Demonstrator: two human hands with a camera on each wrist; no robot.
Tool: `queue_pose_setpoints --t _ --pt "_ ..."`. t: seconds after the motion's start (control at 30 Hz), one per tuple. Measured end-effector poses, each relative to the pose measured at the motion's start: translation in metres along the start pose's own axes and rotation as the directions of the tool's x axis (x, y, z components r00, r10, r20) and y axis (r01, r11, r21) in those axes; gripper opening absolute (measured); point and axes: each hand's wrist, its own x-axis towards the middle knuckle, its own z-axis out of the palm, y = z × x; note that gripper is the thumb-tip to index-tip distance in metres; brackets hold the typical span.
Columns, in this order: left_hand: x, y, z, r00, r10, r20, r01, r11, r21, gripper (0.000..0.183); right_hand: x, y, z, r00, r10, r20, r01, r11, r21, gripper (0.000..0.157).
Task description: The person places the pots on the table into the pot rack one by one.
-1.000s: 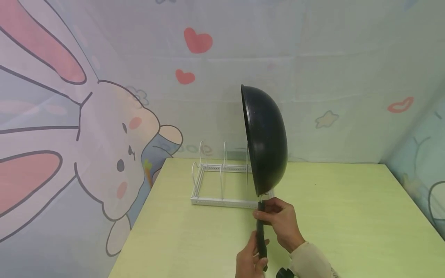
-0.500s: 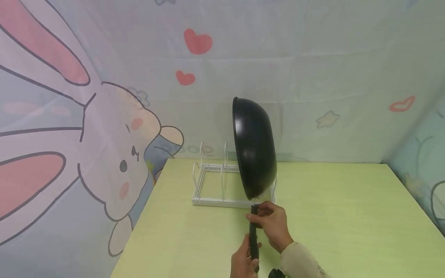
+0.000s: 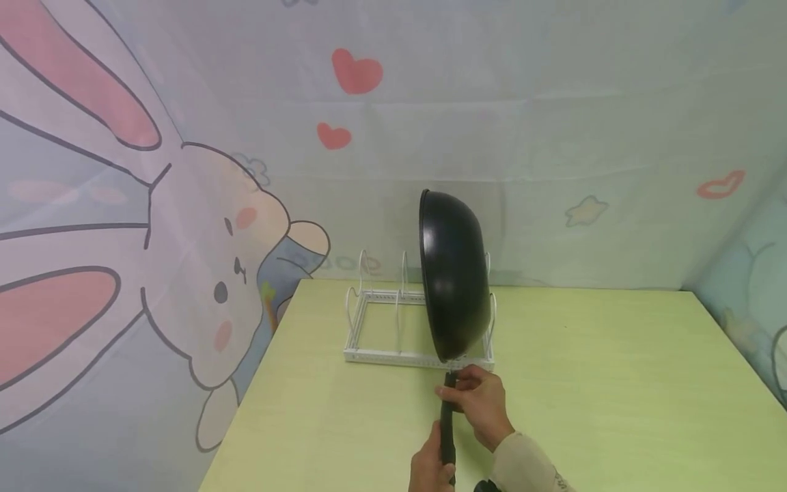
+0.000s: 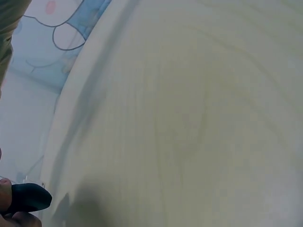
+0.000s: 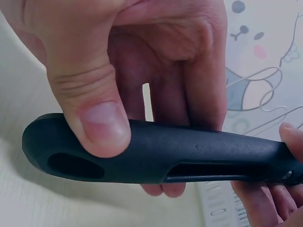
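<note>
A black wok (image 3: 458,273) stands on edge, its open side facing left and its long dark handle (image 3: 447,437) pointing toward me. My right hand (image 3: 482,403) pinches the handle close to the bowl, thumb on the near side. Farther back, my left hand (image 3: 429,461) grips the handle's end; in the right wrist view the left thumb presses on the handle (image 5: 156,142), and right fingers show at the right edge. The bowl overlaps the right part of a white wire rack (image 3: 393,357). In the left wrist view only the handle's tip (image 4: 31,196) and some fingertips show.
The rack has upright wire loops (image 3: 397,321) along its length and sits toward the back of a pale green table (image 3: 615,383). Behind the table hangs a cloth backdrop (image 3: 553,123) printed with hearts and a rabbit.
The wok has come down toward the rack and shifted somewhat left. Both hands have moved with it and keep their hold on the handle.
</note>
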Motion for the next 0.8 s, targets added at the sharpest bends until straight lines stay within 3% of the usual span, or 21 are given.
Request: queue_pose_setpoints --t 0.03,0.1,0.2,0.23,0.63,0.8 --pt "0.000 0.000 0.000 1.000 -0.017 -0.007 0.017 1.000 0.021 0.058 0.000 0.001 0.000 1.000 0.001 0.002 -0.001 1.000 0.001 0.038" --pt "0.001 0.002 0.000 0.997 -0.071 -0.001 0.071 0.997 0.023 0.047 0.001 0.004 0.001 1.000 0.008 0.011 -0.008 1.000 0.003 0.038" --pt "0.003 0.004 0.000 0.990 -0.138 0.017 0.138 0.990 0.040 0.053 0.003 0.009 0.001 0.999 0.020 0.025 -0.020 1.000 0.000 0.039" --pt "0.004 0.006 -0.001 0.983 -0.181 0.031 0.180 0.983 0.029 0.064 0.004 0.010 0.001 0.999 0.024 0.025 -0.024 1.000 -0.005 0.039" --pt "0.007 0.006 0.001 0.957 -0.275 0.090 0.272 0.961 0.042 0.063 0.005 0.014 -0.001 0.998 0.050 0.025 -0.048 0.998 -0.041 0.038" --pt "0.007 0.008 0.000 0.960 -0.271 0.076 0.266 0.962 0.061 0.062 0.006 0.015 -0.001 0.998 0.051 0.021 -0.050 0.998 -0.036 0.038"
